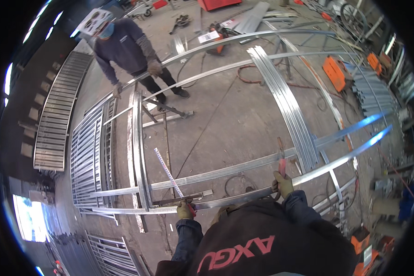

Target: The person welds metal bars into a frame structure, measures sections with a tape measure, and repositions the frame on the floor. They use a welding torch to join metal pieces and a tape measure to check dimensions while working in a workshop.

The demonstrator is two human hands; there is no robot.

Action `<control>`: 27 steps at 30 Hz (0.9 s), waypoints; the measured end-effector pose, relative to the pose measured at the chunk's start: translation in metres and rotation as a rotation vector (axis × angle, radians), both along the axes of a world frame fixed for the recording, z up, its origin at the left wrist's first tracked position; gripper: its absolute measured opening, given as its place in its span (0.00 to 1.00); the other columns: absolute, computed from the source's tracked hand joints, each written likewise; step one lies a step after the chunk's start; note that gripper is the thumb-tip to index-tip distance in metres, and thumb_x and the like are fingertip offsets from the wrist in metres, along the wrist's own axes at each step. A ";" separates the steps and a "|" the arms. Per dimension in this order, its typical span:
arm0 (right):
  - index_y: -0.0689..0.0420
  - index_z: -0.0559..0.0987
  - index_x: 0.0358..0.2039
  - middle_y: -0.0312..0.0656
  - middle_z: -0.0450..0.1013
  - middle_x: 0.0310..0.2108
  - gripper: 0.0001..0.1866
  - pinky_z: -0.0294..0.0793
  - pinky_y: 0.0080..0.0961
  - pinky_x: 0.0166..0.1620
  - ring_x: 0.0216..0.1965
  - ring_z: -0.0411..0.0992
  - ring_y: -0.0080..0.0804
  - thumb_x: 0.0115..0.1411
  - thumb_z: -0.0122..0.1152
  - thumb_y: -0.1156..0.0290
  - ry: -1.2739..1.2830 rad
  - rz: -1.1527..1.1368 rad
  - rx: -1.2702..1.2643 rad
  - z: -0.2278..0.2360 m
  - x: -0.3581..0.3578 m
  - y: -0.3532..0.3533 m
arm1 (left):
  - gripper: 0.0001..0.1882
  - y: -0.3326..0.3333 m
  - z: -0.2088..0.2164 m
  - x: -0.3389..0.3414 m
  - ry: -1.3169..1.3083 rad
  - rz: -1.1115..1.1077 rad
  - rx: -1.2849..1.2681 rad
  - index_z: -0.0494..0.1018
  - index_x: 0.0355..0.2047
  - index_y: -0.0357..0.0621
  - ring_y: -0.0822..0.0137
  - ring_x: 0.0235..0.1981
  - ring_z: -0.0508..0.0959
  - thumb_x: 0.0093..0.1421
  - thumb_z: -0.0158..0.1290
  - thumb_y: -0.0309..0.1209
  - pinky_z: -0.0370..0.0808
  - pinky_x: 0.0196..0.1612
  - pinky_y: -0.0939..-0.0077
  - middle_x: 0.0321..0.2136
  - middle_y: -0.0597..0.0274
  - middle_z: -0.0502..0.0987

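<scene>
In a yellowish-green glove, my left hand (185, 209) is closed round a tape measure (193, 213) of which only a red bit shows. Its pale blade (166, 170) sticks out away from me. My right hand (283, 183), gloved too, grips the red handle of a welding electrode holder (282, 165), its tip pointing up. Both hands are at the near long metal tube (234, 199). A second tube (225, 172) runs parallel beyond it. Close to my left hand lies a dark flat bar (177, 200).
Across the frame lies a bundle of shiny tubes (285, 106). A co-worker (129, 50) in a mask and gloves stands at the far left, hands on the frame's far tube (188, 53). Stacked railing panels (88, 156) lie left; orange machines (334, 73) and cables lie right.
</scene>
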State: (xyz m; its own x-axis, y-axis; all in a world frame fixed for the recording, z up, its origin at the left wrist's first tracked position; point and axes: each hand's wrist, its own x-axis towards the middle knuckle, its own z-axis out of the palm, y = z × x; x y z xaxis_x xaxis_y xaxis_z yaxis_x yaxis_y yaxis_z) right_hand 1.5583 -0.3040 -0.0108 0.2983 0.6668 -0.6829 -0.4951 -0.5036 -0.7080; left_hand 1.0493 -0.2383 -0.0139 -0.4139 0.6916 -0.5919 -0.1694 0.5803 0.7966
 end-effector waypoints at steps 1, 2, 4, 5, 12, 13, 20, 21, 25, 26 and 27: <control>0.56 0.77 0.43 0.39 0.75 0.23 0.23 0.75 0.31 0.23 0.19 0.74 0.31 0.70 0.68 0.48 -0.002 0.002 0.003 0.001 0.003 0.001 | 0.23 0.002 -0.001 0.004 -0.006 -0.017 -0.004 0.80 0.33 0.41 0.59 0.17 0.78 0.76 0.53 0.48 0.79 0.19 0.59 0.20 0.54 0.79; 0.56 0.78 0.43 0.39 0.75 0.23 0.22 0.74 0.31 0.23 0.19 0.74 0.30 0.71 0.68 0.49 -0.018 -0.030 -0.014 0.010 0.000 0.002 | 0.23 0.000 0.000 0.004 -0.007 -0.029 -0.008 0.80 0.34 0.41 0.59 0.17 0.78 0.75 0.53 0.48 0.79 0.20 0.58 0.20 0.53 0.79; 0.56 0.78 0.43 0.39 0.74 0.23 0.21 0.74 0.31 0.23 0.19 0.74 0.29 0.71 0.69 0.50 0.005 -0.020 -0.022 0.008 -0.001 -0.001 | 0.22 0.001 0.000 0.005 -0.006 -0.018 0.010 0.79 0.35 0.41 0.58 0.18 0.78 0.75 0.53 0.48 0.79 0.20 0.57 0.21 0.53 0.79; 0.56 0.78 0.43 0.39 0.74 0.23 0.20 0.74 0.31 0.22 0.19 0.73 0.29 0.71 0.69 0.50 0.019 -0.014 -0.021 0.009 -0.002 0.000 | 0.22 0.000 0.000 0.005 -0.005 0.003 0.031 0.78 0.36 0.41 0.58 0.18 0.78 0.75 0.53 0.48 0.79 0.20 0.56 0.21 0.53 0.80; 0.56 0.78 0.37 0.39 0.75 0.21 0.21 0.67 0.32 0.16 0.17 0.72 0.31 0.71 0.66 0.49 -0.079 0.011 0.002 0.042 -0.006 0.005 | 0.20 0.013 -0.001 -0.001 0.034 -0.022 0.038 0.80 0.36 0.43 0.59 0.19 0.78 0.74 0.51 0.47 0.77 0.24 0.61 0.21 0.55 0.79; 0.55 0.77 0.36 0.39 0.75 0.20 0.21 0.62 0.33 0.13 0.15 0.70 0.30 0.72 0.64 0.48 -0.085 0.055 -0.062 0.062 0.000 0.004 | 0.21 0.001 -0.004 0.004 0.064 -0.072 0.035 0.80 0.37 0.43 0.59 0.20 0.78 0.74 0.51 0.48 0.77 0.24 0.62 0.22 0.55 0.79; 0.56 0.80 0.46 0.36 0.77 0.26 0.25 0.72 0.31 0.24 0.22 0.73 0.26 0.69 0.69 0.45 -0.012 0.035 0.014 0.017 -0.019 0.033 | 0.29 0.025 -0.060 -0.115 0.624 -0.503 0.037 0.82 0.51 0.37 0.53 0.34 0.85 0.75 0.48 0.53 0.82 0.37 0.62 0.35 0.45 0.86; 0.56 0.80 0.47 0.37 0.77 0.27 0.26 0.72 0.30 0.25 0.22 0.74 0.26 0.69 0.69 0.45 -0.048 -0.014 -0.020 0.010 -0.009 0.013 | 0.33 0.019 -0.060 -0.072 0.268 -0.353 -0.054 0.80 0.54 0.33 0.53 0.37 0.85 0.76 0.46 0.55 0.82 0.39 0.62 0.37 0.45 0.86; 0.57 0.79 0.52 0.37 0.78 0.28 0.28 0.72 0.30 0.25 0.23 0.74 0.26 0.68 0.70 0.45 -0.068 -0.018 -0.096 0.025 -0.002 -0.006 | 0.41 0.010 -0.032 -0.027 0.095 -0.169 -0.172 0.80 0.54 0.31 0.58 0.28 0.79 0.76 0.44 0.63 0.78 0.34 0.65 0.32 0.51 0.84; 0.57 0.79 0.52 0.37 0.78 0.28 0.28 0.72 0.30 0.25 0.23 0.74 0.26 0.68 0.70 0.44 -0.040 -0.004 -0.101 0.035 -0.003 -0.001 | 0.41 0.012 -0.026 -0.029 0.090 -0.173 -0.159 0.81 0.53 0.31 0.60 0.27 0.78 0.76 0.44 0.64 0.77 0.32 0.67 0.31 0.51 0.84; 0.57 0.79 0.52 0.37 0.78 0.28 0.28 0.72 0.30 0.25 0.23 0.74 0.26 0.68 0.70 0.44 -0.014 0.011 -0.108 0.049 -0.002 0.002 | 0.41 0.013 -0.021 -0.030 0.083 -0.177 -0.148 0.81 0.53 0.31 0.62 0.26 0.77 0.76 0.44 0.64 0.75 0.30 0.68 0.30 0.52 0.84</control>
